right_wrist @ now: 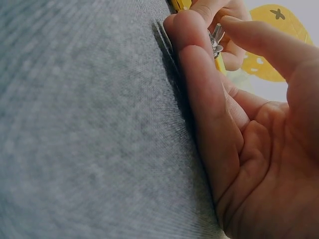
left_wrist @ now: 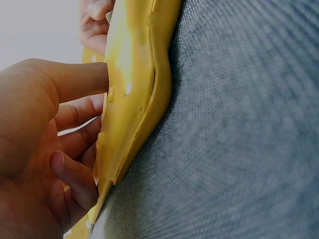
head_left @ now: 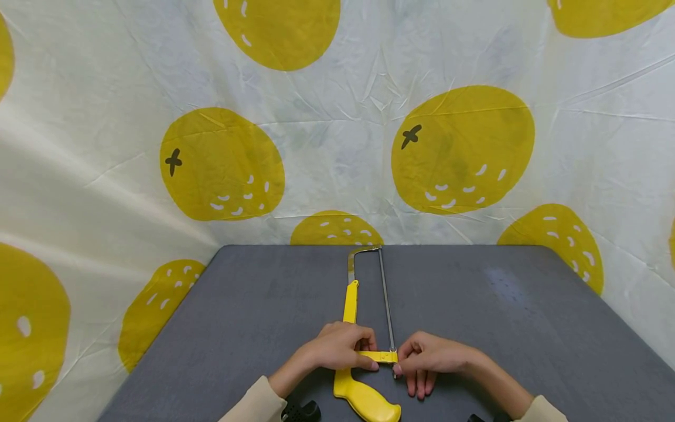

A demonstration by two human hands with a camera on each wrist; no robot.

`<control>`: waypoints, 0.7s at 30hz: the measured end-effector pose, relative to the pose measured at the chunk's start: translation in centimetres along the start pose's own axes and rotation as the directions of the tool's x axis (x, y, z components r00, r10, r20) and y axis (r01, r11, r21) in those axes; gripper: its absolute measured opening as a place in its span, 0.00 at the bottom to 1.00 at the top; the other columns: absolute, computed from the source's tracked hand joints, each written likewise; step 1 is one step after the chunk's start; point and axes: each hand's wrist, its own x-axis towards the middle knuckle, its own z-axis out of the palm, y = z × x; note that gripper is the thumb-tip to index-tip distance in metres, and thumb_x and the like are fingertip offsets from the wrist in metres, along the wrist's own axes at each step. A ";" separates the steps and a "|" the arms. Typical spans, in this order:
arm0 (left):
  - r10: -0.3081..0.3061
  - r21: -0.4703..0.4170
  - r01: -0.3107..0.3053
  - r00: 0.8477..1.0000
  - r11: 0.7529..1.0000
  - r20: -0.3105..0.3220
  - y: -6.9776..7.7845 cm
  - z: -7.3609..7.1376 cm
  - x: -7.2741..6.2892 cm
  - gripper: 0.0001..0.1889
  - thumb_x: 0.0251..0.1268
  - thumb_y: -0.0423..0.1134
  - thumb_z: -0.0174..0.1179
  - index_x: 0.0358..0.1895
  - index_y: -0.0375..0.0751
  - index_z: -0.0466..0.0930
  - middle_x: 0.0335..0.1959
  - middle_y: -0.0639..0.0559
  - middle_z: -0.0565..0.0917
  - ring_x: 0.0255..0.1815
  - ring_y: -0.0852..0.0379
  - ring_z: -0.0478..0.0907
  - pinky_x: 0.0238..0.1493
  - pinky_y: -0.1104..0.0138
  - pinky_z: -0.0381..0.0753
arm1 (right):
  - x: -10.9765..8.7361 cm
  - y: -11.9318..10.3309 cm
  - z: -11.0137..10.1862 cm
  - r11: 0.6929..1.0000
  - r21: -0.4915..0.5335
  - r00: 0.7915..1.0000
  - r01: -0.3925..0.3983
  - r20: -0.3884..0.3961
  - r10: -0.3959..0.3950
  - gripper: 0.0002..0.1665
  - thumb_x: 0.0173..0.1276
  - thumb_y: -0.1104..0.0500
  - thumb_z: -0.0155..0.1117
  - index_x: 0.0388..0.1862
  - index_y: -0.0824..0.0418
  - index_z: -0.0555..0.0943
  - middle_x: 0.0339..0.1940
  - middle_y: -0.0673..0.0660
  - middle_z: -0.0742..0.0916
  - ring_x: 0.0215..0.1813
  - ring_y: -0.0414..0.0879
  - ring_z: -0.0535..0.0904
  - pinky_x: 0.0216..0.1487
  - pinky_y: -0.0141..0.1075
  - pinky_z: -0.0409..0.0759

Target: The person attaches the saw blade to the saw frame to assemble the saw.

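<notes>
A hacksaw (head_left: 350, 302) with a yellow handle (head_left: 365, 400) lies on the grey table, its metal bow pointing away from me and its blade (head_left: 387, 305) on the right. My left hand (head_left: 341, 347) holds the yellow frame just above the handle, with thumb and fingers around the short arm leading to the blade's near end. At that end, my right hand (head_left: 435, 354) has thumb and forefinger on a small metal wing nut (right_wrist: 217, 40). The right hand's other fingers extend down along the table. In the left wrist view, the yellow handle (left_wrist: 137, 74) partly hides the left fingertips.
The grey table (head_left: 474, 305) has rounded far corners and a pale smudge at the right. Behind it hangs a white sheet (head_left: 337, 164) printed with large yellow fruit. A black device (head_left: 302, 412) sits by the left wrist.
</notes>
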 end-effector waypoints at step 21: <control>-0.001 -0.009 0.001 1.000 1.000 0.001 0.1 -0.1 0.3 0.10 0.62 0.56 0.72 0.36 0.63 0.81 0.25 0.70 0.78 0.22 0.69 0.72 0.28 0.71 0.68 | -0.2 -0.2 -0.6 1.000 0.027 0.999 -0.011 0.037 0.010 0.22 0.74 0.60 0.60 0.49 0.82 0.78 0.26 0.50 0.90 0.25 0.33 0.87 0.26 0.28 0.83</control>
